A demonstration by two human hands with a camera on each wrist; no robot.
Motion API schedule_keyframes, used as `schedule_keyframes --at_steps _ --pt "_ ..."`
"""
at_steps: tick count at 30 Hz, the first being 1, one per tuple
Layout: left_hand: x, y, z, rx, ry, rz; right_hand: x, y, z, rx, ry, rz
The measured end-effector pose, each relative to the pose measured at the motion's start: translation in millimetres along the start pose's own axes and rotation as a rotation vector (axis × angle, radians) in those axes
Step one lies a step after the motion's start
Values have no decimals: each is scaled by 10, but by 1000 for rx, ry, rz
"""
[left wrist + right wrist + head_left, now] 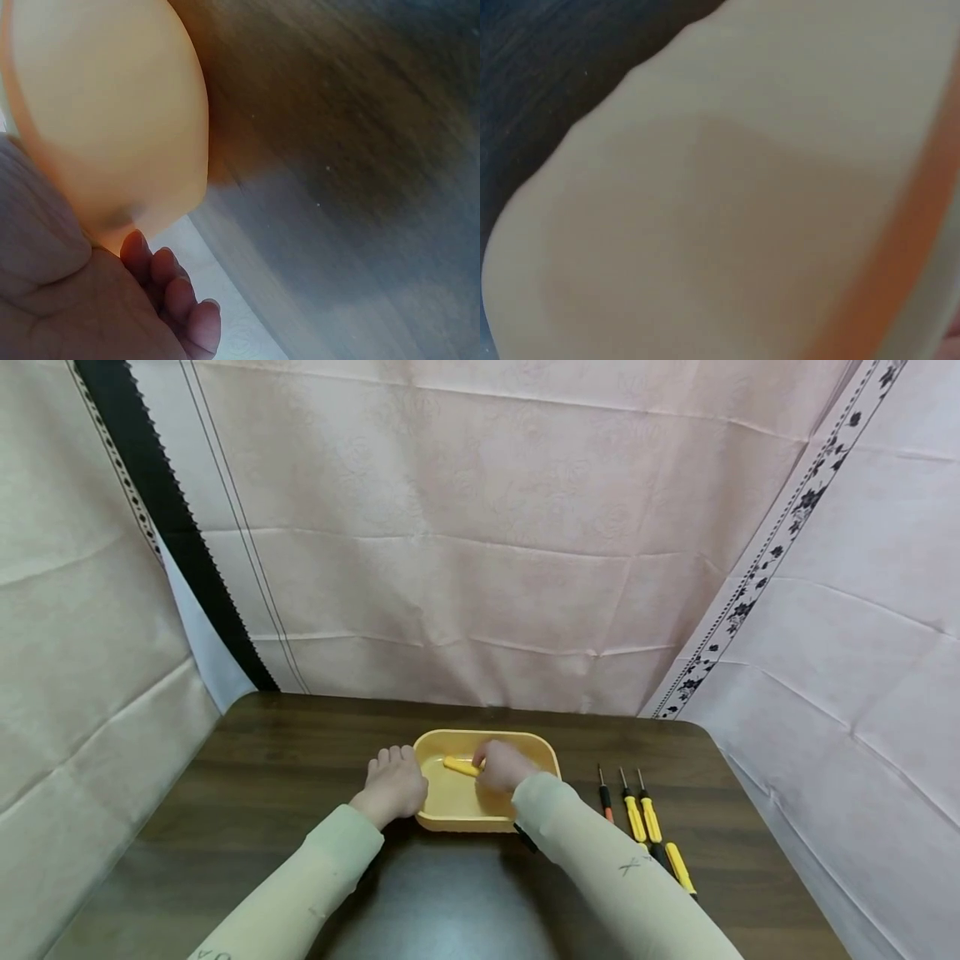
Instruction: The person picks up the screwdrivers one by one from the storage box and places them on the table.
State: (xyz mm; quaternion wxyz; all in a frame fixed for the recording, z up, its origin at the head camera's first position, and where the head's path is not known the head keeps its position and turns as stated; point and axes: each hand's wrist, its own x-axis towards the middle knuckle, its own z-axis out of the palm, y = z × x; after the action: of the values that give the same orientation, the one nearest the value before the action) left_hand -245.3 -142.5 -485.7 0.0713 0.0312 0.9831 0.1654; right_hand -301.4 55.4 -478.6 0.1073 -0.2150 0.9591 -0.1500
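A shallow yellow plastic tray (453,823) sits on the table in the head view. My left hand (396,783) holds its left end. In the left wrist view the thumb (41,217) lies at the rim and the curled fingers (180,296) are by the outer wall. My right hand (506,766) reaches inside the tray and pinches what looks like a screwdriver (459,766); its yellow handle points left, and its other end is hidden by the hand. The right wrist view shows mostly the tray's outer wall (705,210).
Right of the tray, several screwdrivers (633,817) with yellow handles and one with a black and orange handle (606,802) lie on the dark wooden table (300,760). The right forearm partly covers them. Pale cloth (480,543) hangs behind and at both sides.
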Motion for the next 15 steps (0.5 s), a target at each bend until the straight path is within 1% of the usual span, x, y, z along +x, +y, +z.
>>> schedule_keyframes --at_steps 3,6,11,15 --pt "-9 -8 0 -1 -7 -2 2 -20 46 -1 32 -11" --pt "-13 -15 8 -3 -12 -5 7 -30 89 21 55 -10" --pt "-5 -5 26 -4 -14 -8 23 -27 139 42 59 35" --pt "12 -8 16 10 0 -7 18 -62 118 38 51 73"
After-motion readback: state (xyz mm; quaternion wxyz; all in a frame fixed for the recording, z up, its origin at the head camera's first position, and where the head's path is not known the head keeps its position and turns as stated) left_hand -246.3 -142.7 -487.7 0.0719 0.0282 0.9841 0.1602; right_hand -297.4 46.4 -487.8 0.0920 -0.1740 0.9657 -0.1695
